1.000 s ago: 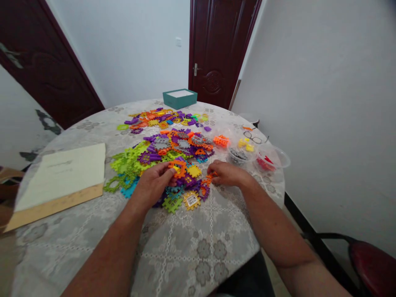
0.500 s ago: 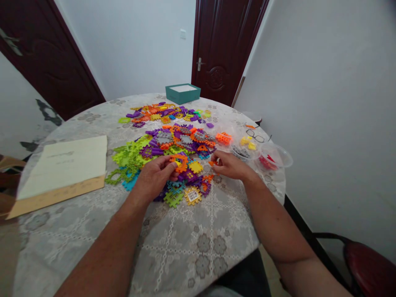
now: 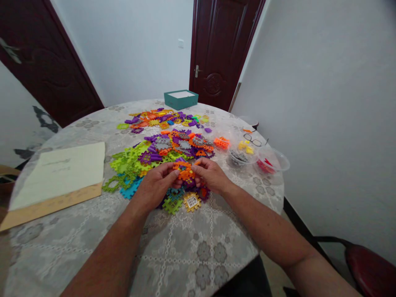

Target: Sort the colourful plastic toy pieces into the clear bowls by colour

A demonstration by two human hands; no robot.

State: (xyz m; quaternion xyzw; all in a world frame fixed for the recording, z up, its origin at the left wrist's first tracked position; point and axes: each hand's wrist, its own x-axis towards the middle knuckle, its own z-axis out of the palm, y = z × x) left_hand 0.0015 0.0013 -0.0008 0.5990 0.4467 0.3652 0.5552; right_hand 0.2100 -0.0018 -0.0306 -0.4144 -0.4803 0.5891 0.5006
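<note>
My left hand (image 3: 158,181) is closed, pinching a toothed orange building piece (image 3: 182,170) between thumb and fingers. From the right, my right hand (image 3: 212,175) meets that piece with its fingers pinched. A small orange piece (image 3: 197,163) shows at its fingertips; whether the two parts are joined I cannot tell. Below both hands lie a yellow toothed piece with a white window grid (image 3: 192,201) and a green toothed piece (image 3: 172,205). Behind them spreads a heap of green pieces (image 3: 133,154), with grey, purple and orange ones (image 3: 185,144).
Farther back are a second mixed pile (image 3: 154,119) and a teal box (image 3: 181,100). To the right stand clear bowls with grey pieces (image 3: 240,154) and red pieces (image 3: 265,166), beside eyeglasses (image 3: 253,141). A paper folder (image 3: 58,175) lies left on the patterned tablecloth (image 3: 173,251).
My right hand has moved left with its small orange piece, up to the orange piece in my left hand. The view has shifted slightly.
</note>
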